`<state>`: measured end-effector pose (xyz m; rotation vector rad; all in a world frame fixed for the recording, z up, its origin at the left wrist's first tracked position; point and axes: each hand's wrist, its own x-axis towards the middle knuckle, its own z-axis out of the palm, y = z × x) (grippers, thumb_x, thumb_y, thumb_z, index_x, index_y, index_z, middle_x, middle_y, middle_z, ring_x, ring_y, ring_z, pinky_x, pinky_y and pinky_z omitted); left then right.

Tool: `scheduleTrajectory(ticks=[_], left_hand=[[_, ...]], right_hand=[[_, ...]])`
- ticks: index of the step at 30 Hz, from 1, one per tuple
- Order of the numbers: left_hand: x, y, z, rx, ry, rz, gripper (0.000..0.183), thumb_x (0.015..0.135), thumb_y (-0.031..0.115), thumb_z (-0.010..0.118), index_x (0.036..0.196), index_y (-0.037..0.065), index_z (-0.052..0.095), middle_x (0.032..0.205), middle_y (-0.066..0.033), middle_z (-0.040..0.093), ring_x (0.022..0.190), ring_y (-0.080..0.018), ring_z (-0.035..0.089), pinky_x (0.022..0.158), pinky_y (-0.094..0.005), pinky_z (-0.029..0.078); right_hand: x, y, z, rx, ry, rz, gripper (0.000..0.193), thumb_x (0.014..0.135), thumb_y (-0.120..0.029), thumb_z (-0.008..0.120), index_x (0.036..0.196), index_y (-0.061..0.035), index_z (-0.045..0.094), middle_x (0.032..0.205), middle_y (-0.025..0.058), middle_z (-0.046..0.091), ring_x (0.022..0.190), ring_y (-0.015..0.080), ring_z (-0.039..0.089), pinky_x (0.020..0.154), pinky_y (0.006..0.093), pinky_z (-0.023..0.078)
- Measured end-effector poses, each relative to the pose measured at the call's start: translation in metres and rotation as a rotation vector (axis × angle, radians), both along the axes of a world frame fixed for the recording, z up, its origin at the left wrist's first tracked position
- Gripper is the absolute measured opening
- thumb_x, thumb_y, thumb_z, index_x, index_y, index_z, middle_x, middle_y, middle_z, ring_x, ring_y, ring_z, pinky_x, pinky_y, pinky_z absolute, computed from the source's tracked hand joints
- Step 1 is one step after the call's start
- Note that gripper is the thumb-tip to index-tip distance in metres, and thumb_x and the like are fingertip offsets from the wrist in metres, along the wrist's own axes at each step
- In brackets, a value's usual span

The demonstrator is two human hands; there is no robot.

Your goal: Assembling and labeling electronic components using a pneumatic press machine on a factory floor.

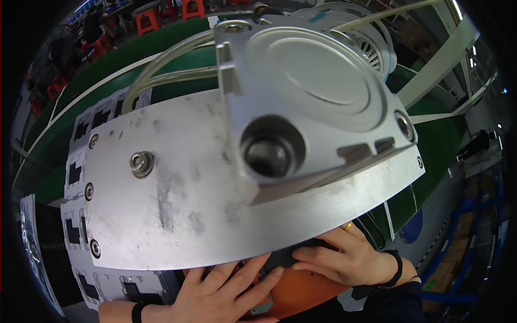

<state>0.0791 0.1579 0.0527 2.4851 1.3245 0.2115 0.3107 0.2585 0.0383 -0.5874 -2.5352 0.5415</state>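
My left hand (223, 288) lies at the bottom of the view, fingers spread and stretched forward over an orange surface (304, 293). Some of its fingertips pass out of sight beneath the front edge of a large metal plate (188, 188). To the right, my right hand (344, 255) has bent fingers closed at a dark flat piece (285, 257), whose far part the plate hides. A small greenish metal part (262, 307) shows beside my left hand. Its exact kind cannot be made out.
A thick silver metal block (318, 81) with a round hole is mounted on the plate, overhanging my hands. Clear hoses (172, 54) run off left. Grey moulded trays (78, 172) line the left side of a green surface (81, 124). Blue racks with boxes (458, 237) stand right.
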Motion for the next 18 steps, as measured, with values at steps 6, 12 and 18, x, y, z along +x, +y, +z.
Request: scheduleTrajectory(ticks=[6, 12, 18], left_hand=[[0.003, -0.003, -0.006, 0.051, -0.090, 0.049, 0.067, 0.079, 0.055, 0.060, 0.133, 0.016, 0.052, 0.147, -0.0115, 0.038, 0.128, -0.0322, 0.038, 0.103, -0.0476, 0.028], [0.003, -0.003, -0.007, 0.047, -0.090, 0.046, 0.067, 0.079, 0.055, 0.060, 0.133, 0.016, 0.052, 0.147, -0.0118, 0.038, 0.128, -0.0322, 0.037, 0.104, -0.0470, 0.027], [0.001, -0.001, -0.010, 0.136, -0.009, 0.018, 0.064, 0.078, 0.067, 0.058, 0.122, 0.019, 0.061, 0.136, -0.0115, 0.049, 0.121, -0.0326, 0.043, 0.100, -0.0467, 0.031]], right_hand=[[0.001, 0.001, 0.000, 0.002, 0.000, 0.011, 0.023, 0.071, -0.018, 0.077, 0.088, -0.0073, 0.066, 0.111, 0.0085, 0.058, 0.091, 0.0246, 0.054, 0.076, 0.0311, 0.049], [0.001, 0.001, 0.000, 0.012, -0.006, 0.014, 0.022, 0.071, -0.017, 0.077, 0.087, -0.0069, 0.065, 0.110, 0.0088, 0.058, 0.090, 0.0244, 0.054, 0.074, 0.0305, 0.049], [-0.002, 0.003, -0.001, 0.016, 0.021, 0.028, 0.022, 0.071, -0.016, 0.077, 0.086, -0.0064, 0.065, 0.111, 0.0089, 0.057, 0.090, 0.0250, 0.054, 0.074, 0.0312, 0.050]])
